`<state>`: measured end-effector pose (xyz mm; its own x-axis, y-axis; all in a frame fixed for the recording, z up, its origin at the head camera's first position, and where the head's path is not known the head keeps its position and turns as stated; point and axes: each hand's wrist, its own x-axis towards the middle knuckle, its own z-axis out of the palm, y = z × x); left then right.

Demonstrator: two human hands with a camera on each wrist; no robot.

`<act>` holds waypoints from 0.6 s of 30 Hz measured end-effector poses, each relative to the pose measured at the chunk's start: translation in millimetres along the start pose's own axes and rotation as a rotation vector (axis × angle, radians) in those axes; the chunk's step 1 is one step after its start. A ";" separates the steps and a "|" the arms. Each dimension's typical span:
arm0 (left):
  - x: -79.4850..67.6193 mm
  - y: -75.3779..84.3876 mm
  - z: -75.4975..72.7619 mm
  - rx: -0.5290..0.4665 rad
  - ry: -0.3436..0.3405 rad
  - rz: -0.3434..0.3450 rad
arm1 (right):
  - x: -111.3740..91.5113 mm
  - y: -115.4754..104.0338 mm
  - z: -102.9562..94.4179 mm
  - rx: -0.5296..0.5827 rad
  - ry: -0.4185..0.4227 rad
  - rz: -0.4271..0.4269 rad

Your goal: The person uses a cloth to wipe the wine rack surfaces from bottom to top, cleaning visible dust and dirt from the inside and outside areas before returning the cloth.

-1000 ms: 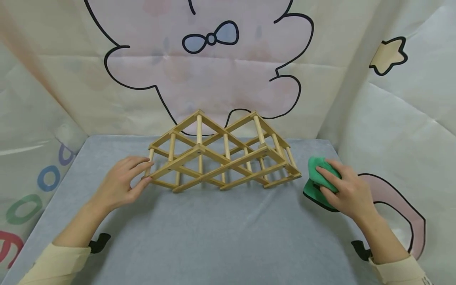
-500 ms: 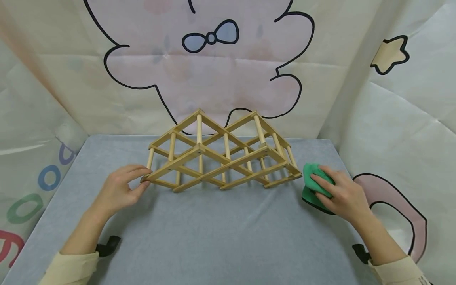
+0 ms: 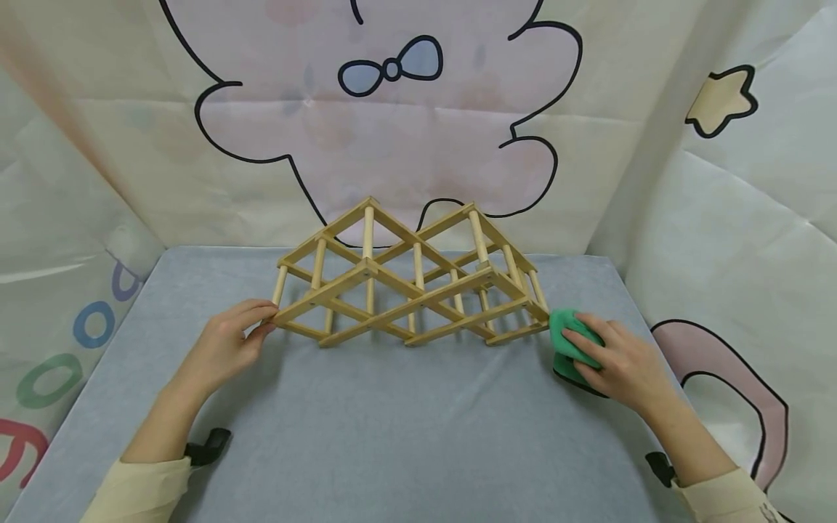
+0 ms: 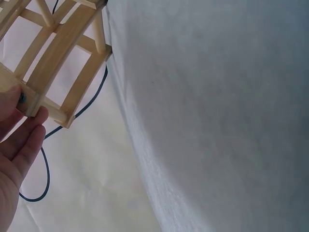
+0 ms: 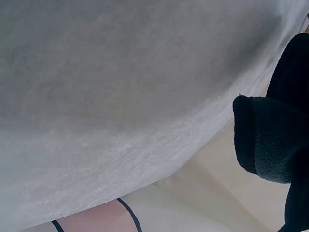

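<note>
A folding wooden lattice rack (image 3: 340,285), made of flat slats joined by round dowels, stands spread out on the table. My left hand (image 3: 225,345) pinches its left front corner. The left wrist view shows the thumb over a slat end of the rack (image 4: 58,53), near a small dark screw, and the fingers underneath. In my right hand (image 3: 624,363) is a folded green cloth (image 3: 567,338), gripped with bent fingers. The cloth meets the rack's right front end. Seen from the right wrist, the cloth (image 5: 273,140) looks dark and hangs in folds; the fingers are hidden there.
A pale blue-grey cloth covers the table (image 3: 418,436). Printed fabric walls (image 3: 418,145) enclose it at the back and both sides. A black strap end (image 3: 209,445) sticks out at the left wrist, and another strap end (image 3: 660,468) at the right.
My right hand has moved left and slightly down, bringing the green cloth to the rack's right end. My left fingers have slid down from the dowel to the rack's lower left corner.
</note>
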<state>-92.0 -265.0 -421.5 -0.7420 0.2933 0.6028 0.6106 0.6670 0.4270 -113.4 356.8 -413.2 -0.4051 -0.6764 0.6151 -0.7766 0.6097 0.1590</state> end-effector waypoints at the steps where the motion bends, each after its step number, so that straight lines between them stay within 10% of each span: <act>1: 0.9 0.0 0.5 0.003 0.001 -0.008 | -0.1 0.1 0.4 -0.002 0.000 -0.008; 18: 2.7 4.6 -0.4 -0.024 0.001 -0.092 | -1.6 -7.1 6.7 -0.028 -0.024 -0.176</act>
<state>-91.1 -261.5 -417.7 -0.7949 0.2314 0.5609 0.5466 0.6744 0.4964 -110.4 350.8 -420.5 -0.2761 -0.7829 0.5575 -0.8228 0.4923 0.2839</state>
